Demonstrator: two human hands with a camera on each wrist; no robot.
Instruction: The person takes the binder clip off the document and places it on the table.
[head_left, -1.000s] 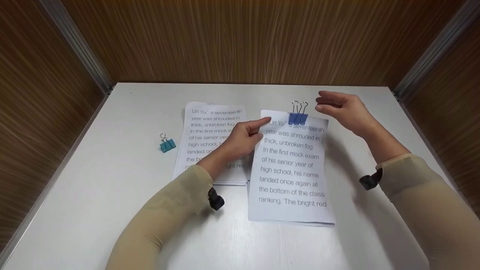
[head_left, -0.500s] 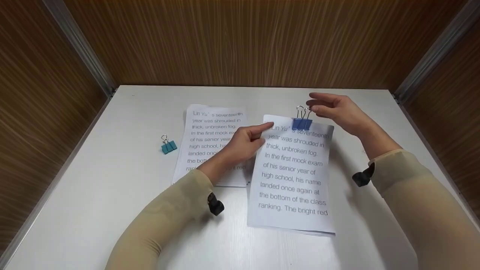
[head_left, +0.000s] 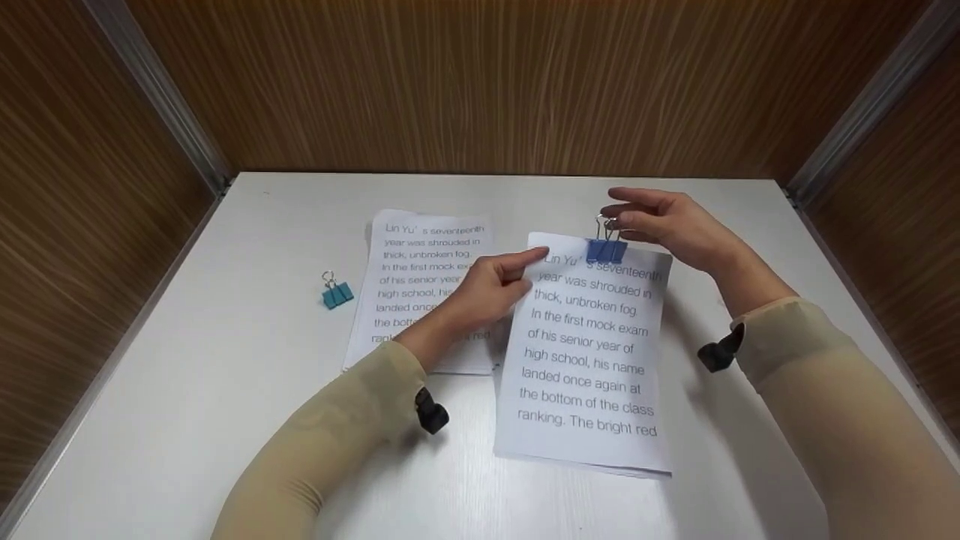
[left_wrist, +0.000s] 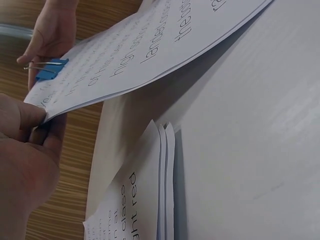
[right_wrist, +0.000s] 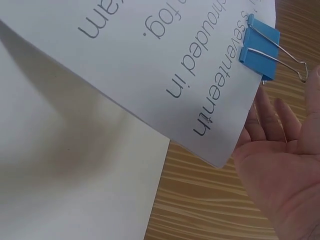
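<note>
My left hand [head_left: 487, 292] pinches the upper left corner of a stack of printed sheets [head_left: 585, 360], thumb in front and fingers behind. The stack is tilted, its top raised off the table in the left wrist view. A blue binder clip [head_left: 606, 250] bites the middle of its top edge, with both wire handles standing up. My right hand [head_left: 671, 225] is at these handles; in the right wrist view its thumb [right_wrist: 314, 95] is by the front handle's end and its fingers [right_wrist: 270, 117] reach behind the paper, partly hidden.
A second stack of printed sheets [head_left: 420, 259] lies on the white table [head_left: 247, 375] to the left, partly under my left forearm. A teal binder clip [head_left: 337, 295] lies left of it. Wood-grain panels [head_left: 495, 90] enclose the table's back and sides.
My right hand has moved left from beside the blue binder clip to its wire handles. The held stack has shifted slightly down and right in view, still gripped by my left hand.
</note>
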